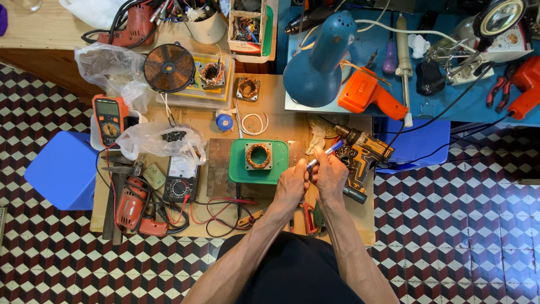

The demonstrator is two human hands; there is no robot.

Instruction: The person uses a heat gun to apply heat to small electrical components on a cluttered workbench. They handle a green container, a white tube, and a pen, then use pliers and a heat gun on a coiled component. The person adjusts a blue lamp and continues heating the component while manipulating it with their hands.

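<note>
Left hand [291, 181] and right hand [330, 173] pressed together over the near edge of the low wooden table [281, 121], fingers curled shut around a slim blue-and-white pen-like tool [325, 154]. Gripped at its lower end between both hands, just above the knuckles; which fingers pinch it, not clear. Long axis slanted, upper blue end pointing up and away to the right of the hands, lower end toward the left hand.

Just beyond the left hand, a green tray [241, 169] carrying a square motor stator with copper windings [259, 155]. Right beside the right hand, a yellow-and-black drill [363, 155] lying on its side. Below the hands, red-handled pliers [307, 218] and red test leads [216, 211].

Farther left of the left hand: an analogue meter [181, 179], a red drill [132, 205], a clear plastic bag [160, 139], an orange multimeter [109, 118].

Farther off, beyond the hands: a blue desk lamp [318, 62], an orange hot-air gun [368, 93], a round copper coil [169, 67].
</note>
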